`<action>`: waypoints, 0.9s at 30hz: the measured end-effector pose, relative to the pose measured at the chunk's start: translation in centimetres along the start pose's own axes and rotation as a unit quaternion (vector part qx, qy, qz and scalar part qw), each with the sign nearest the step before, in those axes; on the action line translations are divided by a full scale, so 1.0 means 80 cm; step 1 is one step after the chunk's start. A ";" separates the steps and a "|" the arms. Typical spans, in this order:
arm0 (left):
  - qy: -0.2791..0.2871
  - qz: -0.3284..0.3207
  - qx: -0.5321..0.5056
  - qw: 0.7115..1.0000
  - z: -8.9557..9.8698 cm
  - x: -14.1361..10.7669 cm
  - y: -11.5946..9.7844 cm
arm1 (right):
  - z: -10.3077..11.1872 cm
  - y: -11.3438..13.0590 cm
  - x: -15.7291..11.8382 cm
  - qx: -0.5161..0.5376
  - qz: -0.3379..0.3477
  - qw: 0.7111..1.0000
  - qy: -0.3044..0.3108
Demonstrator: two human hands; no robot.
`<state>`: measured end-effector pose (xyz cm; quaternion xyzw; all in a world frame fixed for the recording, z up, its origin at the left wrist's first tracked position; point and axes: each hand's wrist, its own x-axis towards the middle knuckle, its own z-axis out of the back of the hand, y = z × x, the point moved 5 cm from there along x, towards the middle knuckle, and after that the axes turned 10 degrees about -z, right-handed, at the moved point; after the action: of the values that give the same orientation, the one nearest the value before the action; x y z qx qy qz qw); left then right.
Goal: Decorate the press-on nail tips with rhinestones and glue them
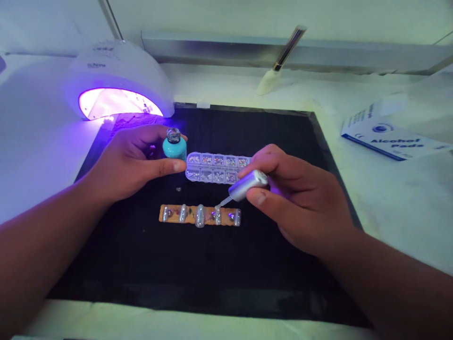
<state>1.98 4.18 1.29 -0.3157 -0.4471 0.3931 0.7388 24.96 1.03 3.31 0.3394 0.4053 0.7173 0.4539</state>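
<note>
An uncapped turquoise nail polish bottle [174, 148] stands upright in my left hand [141, 163], thumb and fingers closed round it. My right hand [295, 203] grips the silver cap of a nail polish brush [244, 185], tilted down to the left. Its tip appears to touch the second nail tip from the right on a wooden strip [190, 215]. Several shiny, decorated nail tips [200, 216] sit across this strip. Behind it lies a clear compartment box of rhinestones [212, 167], its right end covered by my right hand. One small loose gem [178, 189] rests before the box.
A white nail lamp [120, 71] glows purple at the back left. A black mat [159, 274] covers the middle of the white table. An alcohol pads box [392, 127] lies at the right. A dark-handled brush [288, 49] with pale bristles is at the back.
</note>
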 end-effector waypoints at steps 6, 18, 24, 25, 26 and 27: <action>0.002 -0.002 0.000 1.000 0.000 -0.001 0.001 | -0.003 0.000 -0.001 0.035 0.000 0.999 0.032; -0.001 0.001 -0.005 1.000 0.001 -0.002 0.002 | 0.002 0.000 -0.001 0.009 -0.030 1.000 -0.005; -0.005 0.002 0.001 1.000 0.001 -0.002 0.001 | 0.001 -0.004 -0.001 0.044 -0.032 0.998 0.026; -0.003 0.002 0.000 1.000 0.001 -0.002 0.000 | 0.001 -0.004 -0.001 0.038 -0.034 0.998 0.027; -0.001 0.002 -0.002 1.000 0.001 -0.002 0.000 | 0.001 -0.004 -0.001 0.032 -0.038 0.998 0.026; 0.000 0.004 -0.003 1.000 0.001 -0.002 0.000 | 0.002 -0.004 -0.001 0.027 -0.041 0.999 0.020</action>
<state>1.89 4.06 1.22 -0.3195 -0.4473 0.3944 0.7364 25.23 1.12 3.06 0.3199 0.4470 0.6938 0.4652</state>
